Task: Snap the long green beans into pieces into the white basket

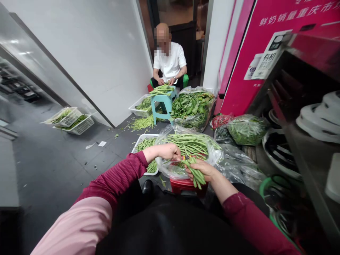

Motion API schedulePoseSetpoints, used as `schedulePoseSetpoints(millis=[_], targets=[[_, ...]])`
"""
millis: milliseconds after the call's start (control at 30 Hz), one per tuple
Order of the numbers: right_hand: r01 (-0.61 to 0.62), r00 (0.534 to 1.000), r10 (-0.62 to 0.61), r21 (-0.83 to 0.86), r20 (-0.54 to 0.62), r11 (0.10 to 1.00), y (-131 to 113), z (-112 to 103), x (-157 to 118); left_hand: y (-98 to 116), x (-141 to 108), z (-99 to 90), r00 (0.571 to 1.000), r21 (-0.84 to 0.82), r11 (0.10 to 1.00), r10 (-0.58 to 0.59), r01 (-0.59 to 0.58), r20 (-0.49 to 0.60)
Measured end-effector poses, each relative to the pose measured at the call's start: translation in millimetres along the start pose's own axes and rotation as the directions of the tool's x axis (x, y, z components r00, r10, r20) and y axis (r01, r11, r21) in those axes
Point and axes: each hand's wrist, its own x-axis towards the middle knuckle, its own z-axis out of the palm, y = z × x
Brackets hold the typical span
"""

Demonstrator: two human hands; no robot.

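Observation:
My right hand (203, 170) is wrapped round a small bunch of green beans (197, 176). Just left of it, my left hand (171, 152) has its fingers pinched together at the tips of the bunch; whatever lies between them is too small to make out. Behind both hands, long green beans (191, 141) fill an open clear plastic bag (216, 153) on a red stool (183, 184). A white basket (135, 147) with shorter bean pieces stands to the left, partly hidden by my left forearm.
Across from me a person in a white shirt (170, 60) sits behind a light blue stool (162, 102) piled with greens. A large bag of leafy greens (195, 106) stands beside it. White baskets (81, 124) lie at left; a metal shelf (305, 141) is at right.

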Motion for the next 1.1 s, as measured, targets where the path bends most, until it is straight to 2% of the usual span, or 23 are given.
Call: schedulePoseSetpoints(millis=[100,200,267,333,367,400,433,467,567,633,733,833,900,967,1000,1033,1100], targets=[[0.039,0.993,-0.039,0.003,-0.113,0.999,-1,0,3,-5,-1,-5.3,0.998,-0.126,0.991,-0.051,0.054,0.027],[0.132,0.95,-0.113,0.049,-0.291,0.99,-1,-4,11,-3,-7,-2.8,0.984,-0.251,0.955,-0.173,0.159,-0.033],[0.188,0.89,-0.143,0.063,-0.433,0.98,-3,-10,17,4,-12,6.2,0.968,-0.239,0.958,-0.2,0.16,-0.153],[0.241,0.788,-0.153,0.071,-0.596,0.968,-5,-16,22,14,-17,18.0,0.946,-0.182,0.975,-0.173,0.126,-0.275],[0.267,0.739,-0.154,0.075,-0.656,0.961,-6,-19,23,18,-18,23.6,0.94,-0.165,0.98,-0.156,0.109,-0.303],[0.279,0.713,-0.15,0.081,-0.685,0.957,-8,-20,23,22,-20,28.2,0.942,-0.168,0.981,-0.148,0.1,-0.302],[0.269,0.723,-0.141,0.088,-0.677,0.959,-8,-20,22,24,-20,31.6,0.949,-0.192,0.976,-0.151,0.1,-0.276],[0.237,0.763,-0.125,0.094,-0.634,0.967,-8,-20,21,25,-20,34.0,0.96,-0.23,0.967,-0.163,0.109,-0.229],[0.073,0.915,-0.033,0.085,-0.403,0.994,-2,-12,19,21,-15,38.3,0.966,-0.371,0.912,-0.232,0.175,-0.115],[0.007,0.957,0.013,0.067,-0.291,0.998,4,-6,18,15,-7,42.9,0.951,-0.438,0.876,-0.283,0.202,-0.127],[0.015,0.964,0.0,0.052,-0.264,0.999,13,-1,21,8,7,56.7,0.891,-0.502,0.833,-0.389,0.231,-0.235],[0.101,0.928,-0.102,-0.021,-0.358,0.995,18,0,28,1,25,75.9,0.771,-0.467,0.832,-0.499,0.299,-0.396],[0.171,0.849,-0.201,-0.105,-0.489,0.98,19,-3,31,-8,36,88.7,0.677,-0.387,0.83,-0.553,0.401,-0.485],[0.215,0.749,-0.256,-0.142,-0.611,0.966,16,-8,32,-20,44,100.3,0.607,-0.339,0.798,-0.6,0.498,-0.522],[0.229,0.715,-0.256,-0.129,-0.651,0.965,13,-12,30,-26,46,105.7,0.584,-0.335,0.78,-0.621,0.528,-0.523],[0.234,0.701,-0.24,-0.101,-0.672,0.967,9,-15,27,-32,46,110.7,0.575,-0.341,0.769,-0.634,0.541,-0.516],[0.234,0.715,-0.185,-0.019,-0.674,0.972,3,-21,20,-42,43,119.8,0.617,-0.305,0.8,-0.595,0.517,-0.515]])
